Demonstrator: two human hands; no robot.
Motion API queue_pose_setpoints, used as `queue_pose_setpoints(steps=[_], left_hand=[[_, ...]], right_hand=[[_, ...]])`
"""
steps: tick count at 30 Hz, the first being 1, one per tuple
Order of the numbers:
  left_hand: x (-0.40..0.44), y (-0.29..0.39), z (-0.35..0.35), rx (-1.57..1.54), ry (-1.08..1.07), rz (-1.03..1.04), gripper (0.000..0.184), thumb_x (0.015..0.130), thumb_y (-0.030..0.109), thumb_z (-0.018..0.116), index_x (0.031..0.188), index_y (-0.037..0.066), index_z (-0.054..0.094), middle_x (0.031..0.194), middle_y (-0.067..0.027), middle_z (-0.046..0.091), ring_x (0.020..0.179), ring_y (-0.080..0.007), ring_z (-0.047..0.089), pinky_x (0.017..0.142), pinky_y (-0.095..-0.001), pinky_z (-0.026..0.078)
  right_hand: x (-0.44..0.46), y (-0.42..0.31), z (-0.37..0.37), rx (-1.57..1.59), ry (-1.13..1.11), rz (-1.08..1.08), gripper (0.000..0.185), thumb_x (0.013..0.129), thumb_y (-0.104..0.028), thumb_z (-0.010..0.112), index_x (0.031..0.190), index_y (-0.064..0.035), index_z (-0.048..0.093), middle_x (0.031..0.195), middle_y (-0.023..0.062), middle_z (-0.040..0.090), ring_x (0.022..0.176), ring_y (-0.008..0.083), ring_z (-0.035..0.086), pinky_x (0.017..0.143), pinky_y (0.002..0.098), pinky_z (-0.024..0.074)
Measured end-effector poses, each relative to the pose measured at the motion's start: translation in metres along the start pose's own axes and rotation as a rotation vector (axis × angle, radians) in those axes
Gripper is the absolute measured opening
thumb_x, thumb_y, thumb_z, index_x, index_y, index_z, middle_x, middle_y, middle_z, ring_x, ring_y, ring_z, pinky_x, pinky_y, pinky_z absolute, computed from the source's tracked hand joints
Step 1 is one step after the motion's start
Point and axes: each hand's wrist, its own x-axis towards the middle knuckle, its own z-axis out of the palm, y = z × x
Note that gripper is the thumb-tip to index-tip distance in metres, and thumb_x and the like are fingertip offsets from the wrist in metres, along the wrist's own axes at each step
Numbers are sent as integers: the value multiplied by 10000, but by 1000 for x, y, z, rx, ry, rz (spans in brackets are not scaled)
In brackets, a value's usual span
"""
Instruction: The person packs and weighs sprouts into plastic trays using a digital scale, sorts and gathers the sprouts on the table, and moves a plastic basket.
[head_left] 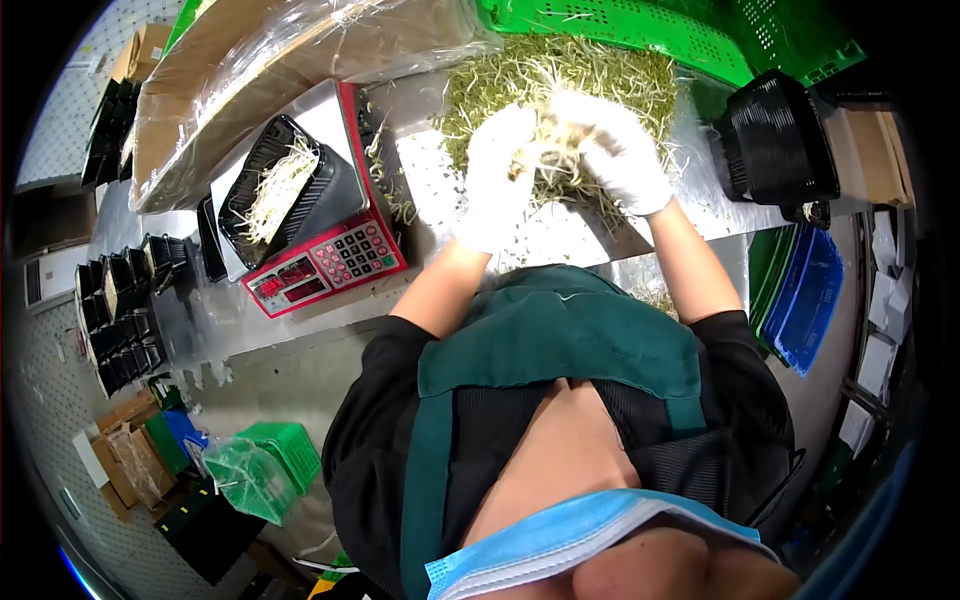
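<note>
Both hands wear white gloves and are close together over a spread pile of green-capped bean sprouts on the metal table. My left hand is on the left side of a small bunch of sprouts, its fingers closed against it. From the right, my right hand has its fingers curled on the same bunch. To the left, a black tray holding pale sprouts rests tilted on a red scale with a keypad and red display.
Stacked black trays stand at the table's right. A green perforated crate lies behind the pile. A plastic-lined cardboard box is at the back left, with more black trays at far left. Blue and green crates sit lower right.
</note>
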Motion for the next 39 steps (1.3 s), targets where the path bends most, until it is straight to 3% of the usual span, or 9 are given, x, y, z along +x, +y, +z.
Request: queue_pose_setpoints(steps=[8,12,17,20,27,31,33,34,39], left_hand=[[-72,-2,-51,110,-368,-303,1088,670,493,777,1485,52,208,1489,-272,223,1383,-418,210,1121,-509,186],[-70,10,-40,199,-250,-256,995,713,462,752,1470,44,258,1477,-261,270,1368,-409,248,1100,-494,231],[-26,11,14,21,-174,-89,592,754,105,670,1322,75,505,1327,-166,507,1232,-336,449,1054,-412,325],[-14,48,-1,64,-50,-93,563,762,56,668,1303,60,512,1264,-156,539,1119,-295,532,993,-388,397],[-44,47,-3,-1060,80,-1131,685,841,7,620,1427,-31,268,1355,-181,437,1167,-234,515,971,-343,453],[-19,79,11,-1268,131,-1023,657,907,83,558,1474,88,226,1425,-107,367,1240,-222,444,973,-331,438],[-16,75,-19,-592,-202,-489,608,933,139,528,1468,103,243,1416,-100,379,1236,-239,442,966,-358,445],[-5,90,-31,-1229,-23,-1141,569,945,165,507,1457,101,267,1406,-88,400,1235,-251,444,951,-399,456],[-26,52,-16,-964,11,-1440,467,957,209,483,1402,100,391,1307,-86,516,1168,-182,511,918,-379,466]], right_hand=[[-62,4,-42,-465,28,175,689,793,-262,718,1398,-91,435,1465,162,374,1397,300,284,1144,410,221],[-102,10,-14,-995,60,256,1219,575,-595,770,1504,-86,166,1525,224,198,1369,420,277,1109,452,268],[-57,28,12,-260,285,-5,485,779,-75,603,1258,-35,540,1246,169,562,1214,270,489,1066,389,346],[-39,-18,11,407,285,328,544,809,-197,675,1299,-26,510,1299,144,528,1236,220,461,1074,383,332],[-65,-19,36,-598,41,501,994,744,-439,730,1510,-132,175,1526,285,121,1419,423,135,1130,497,174],[-51,-14,65,-343,205,-35,631,764,-210,631,1357,-66,469,1418,225,383,1271,373,422,1075,438,317],[-40,-23,45,-59,156,63,587,767,-201,627,1323,-56,503,1380,187,442,1217,336,487,1054,411,354],[-39,-29,39,117,162,167,589,773,-252,663,1309,-58,514,1400,179,425,1254,316,453,1061,409,345],[-54,-1,38,-619,33,155,891,707,-461,732,1458,-171,351,1536,204,194,1419,350,206,1135,455,190]])
